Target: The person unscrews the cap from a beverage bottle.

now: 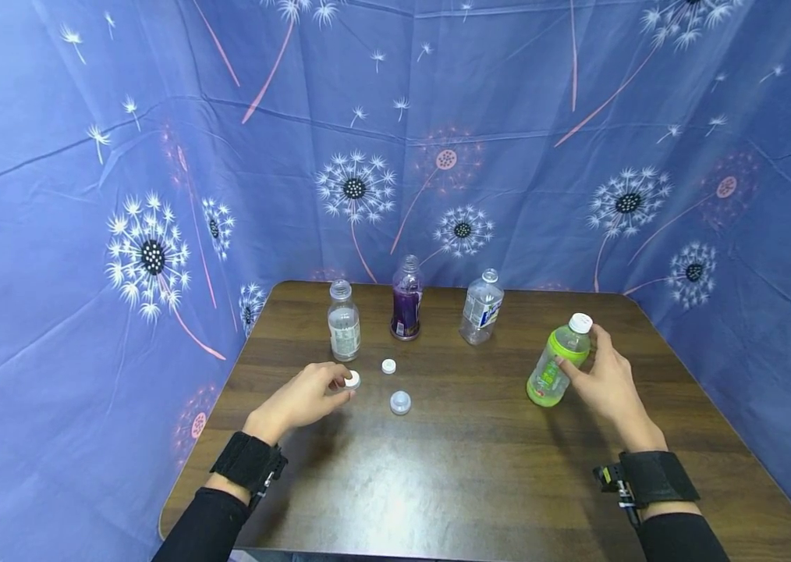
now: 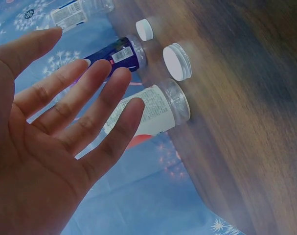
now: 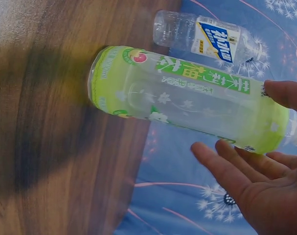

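Observation:
My left hand [image 1: 311, 394] hovers beside a white cap [image 2: 177, 61], its fingers extended and holding nothing; in the left wrist view the fingertips stand apart from the cap. A smaller white cap [image 1: 388, 366] and a translucent cap [image 1: 400, 403] lie to its right. Over on the right, my right hand [image 1: 609, 382] surrounds the upper part of a green-labelled plastic bottle [image 1: 551, 373] with a white screw cap [image 1: 581, 323]. The thumb is on one side, the nearly straight fingers on the other, seemingly without gripping; whether they touch it is unclear.
Behind the caps stand an uncapped clear bottle [image 1: 344, 324], an uncapped bottle with a purple label [image 1: 406, 304] and another uncapped clear bottle [image 1: 482, 308]. All are on a brown wooden table [image 1: 480, 468]. A blue dandelion-print curtain [image 1: 522, 195] closes off the back and sides.

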A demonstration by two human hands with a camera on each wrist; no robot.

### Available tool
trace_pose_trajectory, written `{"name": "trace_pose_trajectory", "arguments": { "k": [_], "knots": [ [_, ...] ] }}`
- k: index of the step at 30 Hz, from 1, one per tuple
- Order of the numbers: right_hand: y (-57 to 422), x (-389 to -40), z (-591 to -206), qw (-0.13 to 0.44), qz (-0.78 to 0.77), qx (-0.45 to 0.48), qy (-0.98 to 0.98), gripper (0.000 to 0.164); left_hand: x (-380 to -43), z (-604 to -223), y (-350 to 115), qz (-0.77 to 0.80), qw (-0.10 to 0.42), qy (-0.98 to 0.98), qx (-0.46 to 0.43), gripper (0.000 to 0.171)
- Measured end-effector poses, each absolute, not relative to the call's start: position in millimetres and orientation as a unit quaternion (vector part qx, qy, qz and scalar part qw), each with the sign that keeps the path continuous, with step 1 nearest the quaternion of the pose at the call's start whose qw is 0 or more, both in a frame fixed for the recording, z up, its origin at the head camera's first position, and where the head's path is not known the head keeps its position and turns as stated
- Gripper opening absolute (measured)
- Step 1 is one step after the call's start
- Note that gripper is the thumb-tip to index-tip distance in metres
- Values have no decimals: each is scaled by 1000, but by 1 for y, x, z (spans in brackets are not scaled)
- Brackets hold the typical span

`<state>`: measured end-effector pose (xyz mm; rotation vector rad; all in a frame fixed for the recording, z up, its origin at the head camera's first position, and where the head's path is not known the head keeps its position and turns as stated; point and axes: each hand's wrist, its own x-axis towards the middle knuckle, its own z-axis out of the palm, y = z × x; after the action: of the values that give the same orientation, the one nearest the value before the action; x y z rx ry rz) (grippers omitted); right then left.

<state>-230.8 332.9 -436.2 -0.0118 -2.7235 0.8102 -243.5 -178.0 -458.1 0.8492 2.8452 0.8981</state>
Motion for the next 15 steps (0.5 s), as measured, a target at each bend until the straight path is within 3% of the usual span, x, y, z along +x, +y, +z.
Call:
{"name": "trace_pose_trajectory", "arguments": {
  "k": [8, 15],
  "knots": [
    [329, -229, -429, 110, 278, 9, -954, 100, -247, -460, -183, 283, 17, 924, 258, 22],
    [330, -222, -423, 128, 267, -6, -955, 98, -252, -463, -183, 286, 14, 925, 251, 23]
  ]
}}
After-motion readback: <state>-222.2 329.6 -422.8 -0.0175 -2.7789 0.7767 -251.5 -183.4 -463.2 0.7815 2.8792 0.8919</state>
